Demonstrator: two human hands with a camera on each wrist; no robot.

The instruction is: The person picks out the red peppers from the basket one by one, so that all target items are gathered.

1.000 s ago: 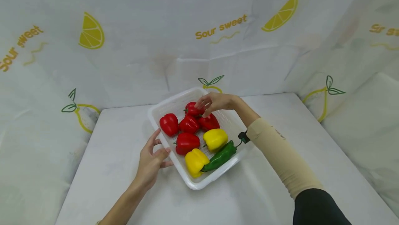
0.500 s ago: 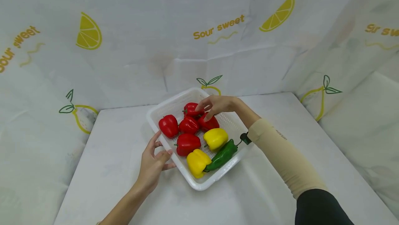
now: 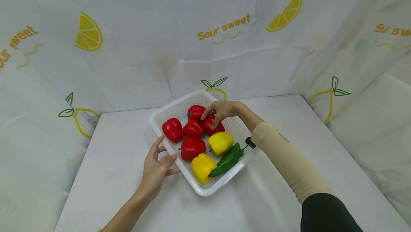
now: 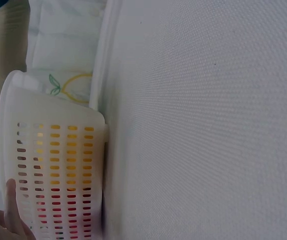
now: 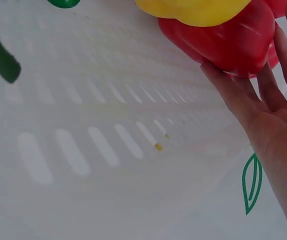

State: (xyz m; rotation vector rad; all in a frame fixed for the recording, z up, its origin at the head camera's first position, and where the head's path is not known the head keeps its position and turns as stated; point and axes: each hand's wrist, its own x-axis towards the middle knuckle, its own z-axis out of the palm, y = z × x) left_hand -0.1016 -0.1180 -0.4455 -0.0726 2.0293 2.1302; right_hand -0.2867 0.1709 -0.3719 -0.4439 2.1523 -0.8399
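Note:
A white plastic basket sits at an angle on the table, holding several red bell peppers, two yellow bell peppers and a long green pepper. My right hand reaches in from the right and curls its fingers round the rearmost-right red bell pepper. The right wrist view shows that red pepper against the fingers, still low among the others. On the near left side, my left hand grips the basket's rim with its thumb at the edge. One finger lies along the slotted outer wall.
Behind the table hangs a white cloth printed with lemon slices and lettering. The basket's far corner is close to this cloth. A small black object shows at the right forearm, above the basket's right rim.
The right hand has moved slightly down from above the rear red peppers and closed round one of them. The left hand and basket stay nearly in place; the view shifts a little.

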